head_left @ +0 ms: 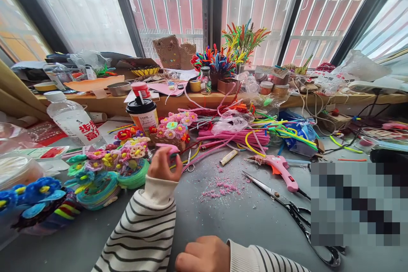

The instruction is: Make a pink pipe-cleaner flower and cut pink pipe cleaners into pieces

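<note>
We are holding our left hand (164, 163) over the table (261, 225), to the left of the scattered pink fluff (223, 188) and a little beyond it. Its fingers and thumb are curling towards each other, and a pink piece (168, 149) is showing right at them; we cannot tell whether they are gripping it or only touching it. Our right hand (205, 255) is lying on the near side of the fluff, its fingers folding into a loose fist (the palm is facing away from our view).

Around the fluff, plenty is crowding in. Just beyond it a short pale stick (228, 158) is lying, and farther beyond, a bundle of pink stems (236, 137) is stretching across. To the right of the fluff a pink glue gun (280, 168) is resting on its side, and nearer us on that same side the large scissors (276, 195) are lying with their blades pointing back towards it. To the left and beyond, small scissors (190, 164) are lying near our left hand, while fuzzy flowers (98, 163) in a row of pots are standing well to the left.
</note>
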Action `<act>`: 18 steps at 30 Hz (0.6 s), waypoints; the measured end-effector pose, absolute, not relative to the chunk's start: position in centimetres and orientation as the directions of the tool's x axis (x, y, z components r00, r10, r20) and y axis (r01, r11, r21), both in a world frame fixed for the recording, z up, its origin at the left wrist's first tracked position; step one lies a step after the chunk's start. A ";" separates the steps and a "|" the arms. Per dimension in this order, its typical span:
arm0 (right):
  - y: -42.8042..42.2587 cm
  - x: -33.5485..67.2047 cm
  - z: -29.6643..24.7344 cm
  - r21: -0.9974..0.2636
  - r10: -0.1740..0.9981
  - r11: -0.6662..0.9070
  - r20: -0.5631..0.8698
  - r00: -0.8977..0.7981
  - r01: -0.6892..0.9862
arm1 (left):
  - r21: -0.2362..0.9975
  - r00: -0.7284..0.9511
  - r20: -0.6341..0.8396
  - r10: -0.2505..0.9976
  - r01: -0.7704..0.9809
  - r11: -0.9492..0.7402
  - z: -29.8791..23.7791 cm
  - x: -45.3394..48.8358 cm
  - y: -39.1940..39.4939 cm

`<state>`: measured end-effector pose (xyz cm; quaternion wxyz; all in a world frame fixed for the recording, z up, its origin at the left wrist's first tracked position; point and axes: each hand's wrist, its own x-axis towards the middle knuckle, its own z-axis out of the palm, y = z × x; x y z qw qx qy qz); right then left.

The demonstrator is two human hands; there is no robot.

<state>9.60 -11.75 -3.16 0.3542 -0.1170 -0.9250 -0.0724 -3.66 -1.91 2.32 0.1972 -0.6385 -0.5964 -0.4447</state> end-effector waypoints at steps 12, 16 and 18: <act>-10.9 10.0 -2.6 -0.028 0.186 0.973 0.686 -0.704 0.230 | 0.083 0.081 0.176 0.981 0.992 -0.097 -0.3 -4.4 0.5; -10.4 10.9 -1.7 -0.255 0.367 0.930 0.676 -0.639 0.265 | 0.078 0.061 0.330 0.942 0.993 -0.092 0.6 -4.4 -0.2; -10.3 11.4 -1.1 -0.383 0.472 0.879 0.628 -0.618 0.283 | 0.072 0.051 0.466 0.883 0.993 -0.095 1.3 -4.1 -0.8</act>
